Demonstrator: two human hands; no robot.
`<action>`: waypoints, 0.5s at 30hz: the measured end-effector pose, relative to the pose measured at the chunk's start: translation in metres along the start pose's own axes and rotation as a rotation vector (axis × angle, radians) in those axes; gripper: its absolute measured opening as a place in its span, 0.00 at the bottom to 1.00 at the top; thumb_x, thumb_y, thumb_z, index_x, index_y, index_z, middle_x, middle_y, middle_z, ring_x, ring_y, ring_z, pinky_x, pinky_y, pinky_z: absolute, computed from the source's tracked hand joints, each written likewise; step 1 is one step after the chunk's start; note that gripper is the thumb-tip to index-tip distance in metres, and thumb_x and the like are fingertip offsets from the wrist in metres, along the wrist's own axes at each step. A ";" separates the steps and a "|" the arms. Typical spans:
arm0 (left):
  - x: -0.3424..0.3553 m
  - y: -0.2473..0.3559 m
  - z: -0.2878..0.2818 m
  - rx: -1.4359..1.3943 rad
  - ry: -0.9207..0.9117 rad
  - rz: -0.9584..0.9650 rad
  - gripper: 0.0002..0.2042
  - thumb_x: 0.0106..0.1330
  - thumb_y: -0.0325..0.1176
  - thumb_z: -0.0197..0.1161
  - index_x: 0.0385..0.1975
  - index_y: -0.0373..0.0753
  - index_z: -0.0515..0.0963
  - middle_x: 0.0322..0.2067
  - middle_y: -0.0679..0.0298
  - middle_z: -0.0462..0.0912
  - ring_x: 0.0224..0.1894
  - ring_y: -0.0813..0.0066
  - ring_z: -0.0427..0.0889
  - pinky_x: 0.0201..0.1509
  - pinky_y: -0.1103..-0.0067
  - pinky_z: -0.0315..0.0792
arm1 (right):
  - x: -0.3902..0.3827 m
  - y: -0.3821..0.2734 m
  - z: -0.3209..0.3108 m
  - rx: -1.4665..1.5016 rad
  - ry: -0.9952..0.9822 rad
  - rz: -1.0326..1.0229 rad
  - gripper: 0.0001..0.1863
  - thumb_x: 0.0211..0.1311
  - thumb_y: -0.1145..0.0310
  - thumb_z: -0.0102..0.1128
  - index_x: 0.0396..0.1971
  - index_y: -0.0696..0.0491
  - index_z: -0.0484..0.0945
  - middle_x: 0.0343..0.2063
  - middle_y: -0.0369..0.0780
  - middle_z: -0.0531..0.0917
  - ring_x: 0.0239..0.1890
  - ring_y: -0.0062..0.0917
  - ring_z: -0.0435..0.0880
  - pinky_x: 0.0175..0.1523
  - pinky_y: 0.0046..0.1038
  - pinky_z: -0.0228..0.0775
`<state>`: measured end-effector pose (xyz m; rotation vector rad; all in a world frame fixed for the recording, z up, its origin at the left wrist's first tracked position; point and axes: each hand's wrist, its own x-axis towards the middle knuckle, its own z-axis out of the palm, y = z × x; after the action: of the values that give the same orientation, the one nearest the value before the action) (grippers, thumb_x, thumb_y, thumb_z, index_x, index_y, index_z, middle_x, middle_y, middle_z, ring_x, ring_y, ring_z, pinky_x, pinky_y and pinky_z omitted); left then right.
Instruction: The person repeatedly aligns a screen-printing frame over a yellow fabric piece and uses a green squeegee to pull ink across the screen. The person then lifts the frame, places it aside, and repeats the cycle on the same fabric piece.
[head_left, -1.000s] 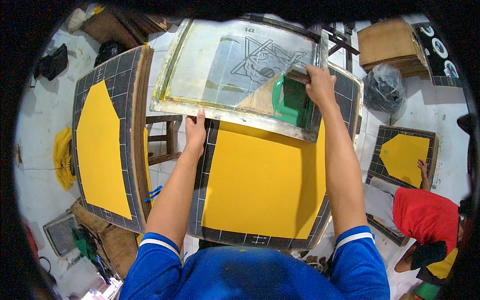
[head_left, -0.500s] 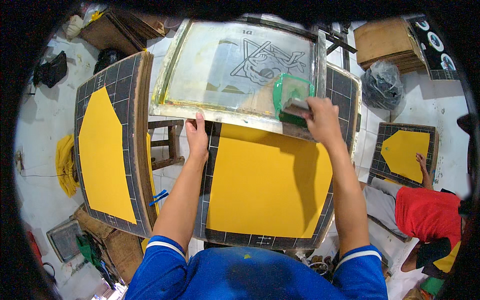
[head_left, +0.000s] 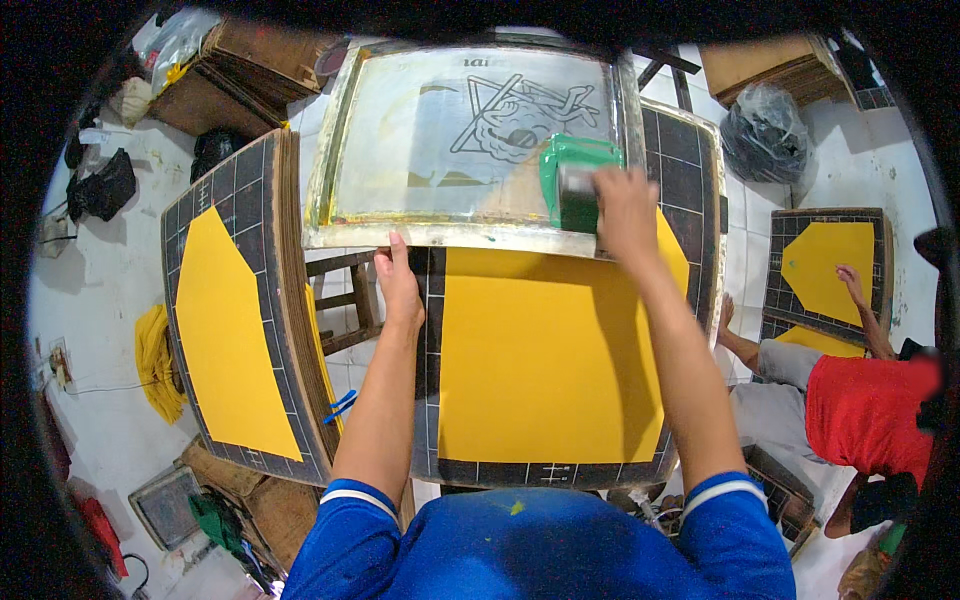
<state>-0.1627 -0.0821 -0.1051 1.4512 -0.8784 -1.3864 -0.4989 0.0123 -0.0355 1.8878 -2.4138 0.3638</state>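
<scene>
A screen-printing frame (head_left: 365, 234) lies over the far part of a board; its mesh carries a dark line drawing of a cartoon figure. My left hand (head_left: 401, 288) grips the near rail, thumb up against it, the other fingers mostly hidden. My right hand (head_left: 628, 215) is closed around a squeegee (head_left: 577, 190), slightly smeared by motion, at the mesh's near right corner. Green ink (head_left: 590, 150) lies on the mesh just beyond the blade. Under the frame and towards me, a yellow cut sheet (head_left: 540, 360) rests flat on the black gridded board (head_left: 428, 400).
At left stands a stack of boards (head_left: 270, 240), another yellow sheet (head_left: 232, 350) on top. A wooden stool (head_left: 345, 300) sits between. At right, a person in a red shirt (head_left: 865, 410) reaches over a yellow sheet (head_left: 835, 265). Behind are a plastic bag (head_left: 765, 135) and board stacks.
My right hand and the squeegee have shifted slightly left and up in the picture, the squeegee now more upright. My left hand stays on the frame's rail. The whole view has shifted a little.
</scene>
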 end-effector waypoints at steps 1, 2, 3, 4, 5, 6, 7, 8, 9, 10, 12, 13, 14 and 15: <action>0.001 0.001 -0.001 -0.005 -0.016 -0.032 0.23 0.78 0.55 0.59 0.53 0.38 0.70 0.54 0.62 0.74 0.59 0.72 0.69 0.71 0.71 0.58 | -0.031 -0.007 0.001 0.039 0.022 -0.025 0.25 0.54 0.82 0.62 0.53 0.46 0.81 0.54 0.38 0.82 0.57 0.38 0.75 0.56 0.44 0.65; 0.000 0.003 -0.003 -0.002 -0.007 -0.087 0.23 0.78 0.55 0.58 0.53 0.38 0.70 0.54 0.61 0.75 0.59 0.71 0.69 0.71 0.70 0.57 | -0.055 -0.012 -0.001 0.061 0.009 -0.043 0.27 0.54 0.81 0.65 0.55 0.46 0.81 0.54 0.37 0.81 0.58 0.37 0.75 0.58 0.44 0.64; -0.003 0.008 -0.005 0.007 0.024 -0.114 0.24 0.78 0.55 0.58 0.53 0.38 0.70 0.54 0.60 0.75 0.60 0.70 0.69 0.72 0.69 0.57 | -0.067 -0.013 -0.006 0.089 -0.007 -0.027 0.27 0.54 0.80 0.66 0.55 0.46 0.80 0.54 0.37 0.81 0.58 0.37 0.75 0.58 0.44 0.63; -0.006 0.016 -0.005 -0.021 0.007 -0.144 0.25 0.78 0.55 0.58 0.58 0.37 0.71 0.57 0.56 0.75 0.61 0.67 0.69 0.74 0.66 0.54 | -0.076 -0.016 -0.016 0.122 -0.008 -0.025 0.27 0.53 0.79 0.67 0.56 0.46 0.80 0.54 0.37 0.81 0.59 0.37 0.75 0.59 0.44 0.62; -0.008 0.028 -0.004 -0.029 -0.009 -0.089 0.26 0.78 0.54 0.59 0.59 0.36 0.71 0.59 0.56 0.75 0.62 0.67 0.69 0.74 0.65 0.54 | -0.075 -0.017 -0.028 0.159 0.074 -0.039 0.27 0.53 0.78 0.69 0.56 0.46 0.80 0.54 0.37 0.81 0.59 0.37 0.75 0.59 0.43 0.62; -0.012 0.043 -0.003 -0.035 -0.025 -0.035 0.27 0.77 0.54 0.59 0.61 0.36 0.71 0.60 0.56 0.76 0.64 0.66 0.69 0.74 0.65 0.54 | -0.063 -0.016 -0.044 0.126 0.115 -0.021 0.26 0.55 0.74 0.70 0.57 0.46 0.79 0.53 0.38 0.81 0.59 0.36 0.75 0.60 0.44 0.60; -0.018 0.063 -0.002 -0.024 -0.009 -0.042 0.28 0.77 0.53 0.59 0.63 0.35 0.71 0.61 0.55 0.76 0.65 0.66 0.69 0.74 0.64 0.55 | -0.052 -0.018 -0.062 0.112 0.212 -0.003 0.26 0.56 0.72 0.71 0.57 0.46 0.79 0.53 0.39 0.81 0.59 0.36 0.76 0.60 0.44 0.60; -0.021 0.088 -0.001 0.008 -0.052 0.081 0.29 0.77 0.54 0.59 0.64 0.35 0.71 0.62 0.55 0.76 0.66 0.66 0.70 0.74 0.64 0.56 | -0.039 -0.021 -0.081 0.102 0.355 -0.015 0.26 0.57 0.70 0.72 0.57 0.46 0.79 0.52 0.39 0.81 0.58 0.36 0.76 0.60 0.45 0.60; -0.021 0.117 0.002 0.053 -0.067 0.150 0.29 0.77 0.54 0.58 0.65 0.34 0.71 0.63 0.55 0.77 0.66 0.66 0.71 0.73 0.63 0.58 | -0.020 -0.024 -0.101 0.028 0.474 -0.042 0.24 0.58 0.54 0.74 0.52 0.45 0.80 0.49 0.38 0.80 0.55 0.36 0.75 0.56 0.44 0.61; -0.020 0.146 0.009 0.022 -0.109 0.289 0.28 0.78 0.53 0.58 0.65 0.34 0.72 0.62 0.56 0.78 0.66 0.66 0.74 0.73 0.64 0.61 | 0.001 -0.029 -0.122 -0.014 0.610 -0.051 0.31 0.52 0.41 0.75 0.49 0.45 0.80 0.46 0.38 0.80 0.54 0.37 0.75 0.56 0.45 0.60; -0.009 0.203 0.023 0.018 -0.207 0.518 0.26 0.79 0.50 0.56 0.65 0.35 0.72 0.61 0.56 0.80 0.64 0.67 0.77 0.71 0.66 0.64 | 0.045 -0.028 -0.174 -0.169 0.738 -0.054 0.33 0.52 0.32 0.72 0.42 0.47 0.81 0.38 0.40 0.81 0.45 0.36 0.78 0.48 0.44 0.66; -0.003 0.228 0.026 0.064 -0.229 0.585 0.24 0.80 0.48 0.56 0.65 0.35 0.72 0.60 0.56 0.81 0.62 0.68 0.79 0.70 0.67 0.66 | 0.069 -0.027 -0.201 -0.179 0.673 0.003 0.31 0.54 0.31 0.69 0.35 0.47 0.81 0.32 0.40 0.81 0.39 0.34 0.80 0.44 0.44 0.68; 0.001 0.242 0.025 0.105 -0.360 0.743 0.23 0.81 0.44 0.54 0.67 0.34 0.70 0.62 0.54 0.80 0.63 0.69 0.79 0.71 0.68 0.67 | 0.091 -0.024 -0.227 -0.105 0.700 -0.021 0.32 0.56 0.30 0.66 0.29 0.48 0.81 0.26 0.40 0.81 0.33 0.31 0.81 0.40 0.43 0.71; 0.007 0.251 0.021 0.155 -0.503 0.929 0.23 0.82 0.41 0.53 0.69 0.34 0.68 0.64 0.52 0.78 0.63 0.69 0.79 0.72 0.70 0.67 | 0.118 -0.019 -0.256 0.047 0.700 -0.083 0.34 0.57 0.29 0.64 0.19 0.50 0.77 0.20 0.40 0.80 0.26 0.27 0.80 0.35 0.37 0.76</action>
<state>-0.1592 -0.1734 0.1303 0.5957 -1.7283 -0.9531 -0.5356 -0.0478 0.2384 1.5130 -1.8630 0.9020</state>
